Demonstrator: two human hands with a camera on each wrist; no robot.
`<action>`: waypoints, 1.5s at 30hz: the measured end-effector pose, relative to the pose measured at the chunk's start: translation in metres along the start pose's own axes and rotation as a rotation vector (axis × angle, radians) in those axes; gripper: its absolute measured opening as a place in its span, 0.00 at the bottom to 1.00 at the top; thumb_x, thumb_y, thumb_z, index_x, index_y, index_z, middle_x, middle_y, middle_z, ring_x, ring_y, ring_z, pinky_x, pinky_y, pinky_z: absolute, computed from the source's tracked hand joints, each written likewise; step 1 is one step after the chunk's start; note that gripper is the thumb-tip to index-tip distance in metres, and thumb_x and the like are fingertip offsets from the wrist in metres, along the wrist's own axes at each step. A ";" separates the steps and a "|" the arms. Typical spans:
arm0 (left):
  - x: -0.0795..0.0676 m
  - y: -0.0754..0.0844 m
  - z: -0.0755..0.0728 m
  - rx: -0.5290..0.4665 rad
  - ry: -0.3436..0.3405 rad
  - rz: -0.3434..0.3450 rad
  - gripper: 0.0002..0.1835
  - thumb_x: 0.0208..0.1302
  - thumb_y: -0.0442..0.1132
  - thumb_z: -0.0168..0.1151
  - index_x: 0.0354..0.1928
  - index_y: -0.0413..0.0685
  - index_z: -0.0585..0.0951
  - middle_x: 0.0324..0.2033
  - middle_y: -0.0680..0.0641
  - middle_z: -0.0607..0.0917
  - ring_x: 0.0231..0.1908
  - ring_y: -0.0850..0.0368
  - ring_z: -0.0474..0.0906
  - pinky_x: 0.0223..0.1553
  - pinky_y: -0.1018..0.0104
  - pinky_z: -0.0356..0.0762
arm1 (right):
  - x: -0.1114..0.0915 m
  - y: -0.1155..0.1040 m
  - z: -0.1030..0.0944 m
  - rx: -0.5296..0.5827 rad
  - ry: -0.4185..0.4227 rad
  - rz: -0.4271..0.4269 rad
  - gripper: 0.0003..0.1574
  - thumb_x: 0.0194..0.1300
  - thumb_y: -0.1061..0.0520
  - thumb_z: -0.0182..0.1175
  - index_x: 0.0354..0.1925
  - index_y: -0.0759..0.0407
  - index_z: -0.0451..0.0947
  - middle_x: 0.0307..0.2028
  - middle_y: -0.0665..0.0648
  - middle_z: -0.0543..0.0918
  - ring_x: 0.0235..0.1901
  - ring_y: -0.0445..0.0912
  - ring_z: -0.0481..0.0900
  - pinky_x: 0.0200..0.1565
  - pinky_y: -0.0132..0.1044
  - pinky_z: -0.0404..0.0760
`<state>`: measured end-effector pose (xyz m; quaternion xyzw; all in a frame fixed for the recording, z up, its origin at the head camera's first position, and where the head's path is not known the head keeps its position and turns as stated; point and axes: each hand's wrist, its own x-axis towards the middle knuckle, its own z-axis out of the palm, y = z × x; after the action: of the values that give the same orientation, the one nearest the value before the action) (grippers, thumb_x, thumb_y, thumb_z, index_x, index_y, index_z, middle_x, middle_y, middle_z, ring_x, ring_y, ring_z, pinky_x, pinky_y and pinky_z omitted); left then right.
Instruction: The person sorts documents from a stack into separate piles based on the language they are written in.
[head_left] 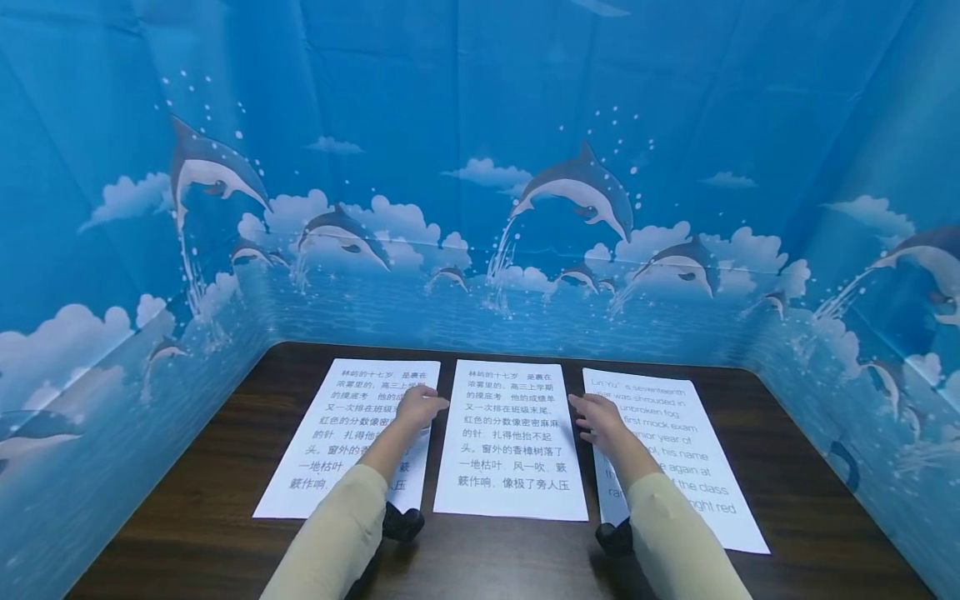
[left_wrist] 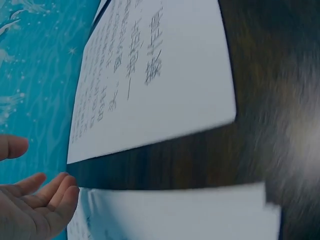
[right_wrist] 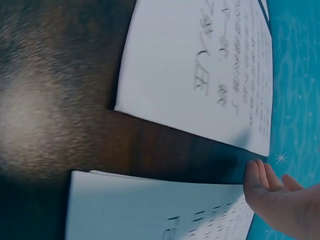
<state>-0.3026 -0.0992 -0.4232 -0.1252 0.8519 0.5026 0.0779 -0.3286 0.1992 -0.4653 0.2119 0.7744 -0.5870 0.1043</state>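
Three printed paper sheets lie side by side: a left sheet (head_left: pixel 337 425) and a middle sheet (head_left: pixel 510 442) with Chinese text, and a right sheet (head_left: pixel 697 454) with English text. My left hand (head_left: pixel 420 407) hovers at the left sheet's right edge, its fingers towards the middle sheet. Over the right sheet's left edge is my right hand (head_left: pixel 600 419), fingertips near the gap beside the middle sheet. Both wrist views show loosely bent fingers with nothing held, on the left hand (left_wrist: pixel 42 205) and the right hand (right_wrist: pixel 275 197). Doubled edges suggest stacked paper on both outer sides.
The sheets lie on a dark wood-grain table (head_left: pixel 480 554). A blue curtain (head_left: pixel 450 100) printed with dolphins, clouds and water stands round its back and sides. Black devices sit at the wrists, one beneath the left sleeve (head_left: pixel 403 523) and one beneath the right sleeve (head_left: pixel 615 537).
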 end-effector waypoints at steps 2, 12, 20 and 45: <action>0.000 -0.002 0.004 -0.005 -0.011 -0.014 0.27 0.61 0.43 0.54 0.60 0.35 0.68 0.54 0.32 0.75 0.53 0.38 0.74 0.53 0.49 0.74 | -0.015 -0.005 -0.001 0.011 0.003 0.025 0.43 0.68 0.42 0.49 0.70 0.63 0.48 0.65 0.69 0.61 0.64 0.62 0.62 0.61 0.53 0.68; -0.001 -0.004 0.016 -0.149 -0.036 -0.033 0.28 0.60 0.38 0.55 0.60 0.29 0.66 0.56 0.30 0.70 0.57 0.35 0.71 0.51 0.51 0.77 | -0.047 -0.016 0.001 0.068 -0.021 0.025 0.36 0.68 0.52 0.49 0.67 0.68 0.54 0.62 0.71 0.63 0.61 0.62 0.66 0.59 0.51 0.71; 0.000 -0.002 0.018 -0.216 -0.002 -0.068 0.25 0.60 0.35 0.54 0.58 0.30 0.67 0.55 0.30 0.72 0.55 0.37 0.73 0.47 0.54 0.80 | -0.048 -0.015 0.005 0.127 0.008 0.042 0.34 0.67 0.55 0.49 0.66 0.70 0.55 0.58 0.70 0.67 0.59 0.61 0.68 0.59 0.50 0.72; -0.004 -0.011 0.031 -0.101 0.042 -0.005 0.21 0.52 0.29 0.57 0.51 0.33 0.76 0.40 0.37 0.79 0.26 0.56 0.71 0.22 0.71 0.66 | -0.053 -0.011 0.015 0.119 0.143 0.027 0.25 0.64 0.60 0.52 0.57 0.70 0.67 0.53 0.68 0.72 0.56 0.59 0.72 0.56 0.45 0.76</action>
<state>-0.2951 -0.0767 -0.4463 -0.1413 0.8265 0.5422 0.0548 -0.2876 0.1719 -0.4382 0.2696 0.7407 -0.6138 0.0439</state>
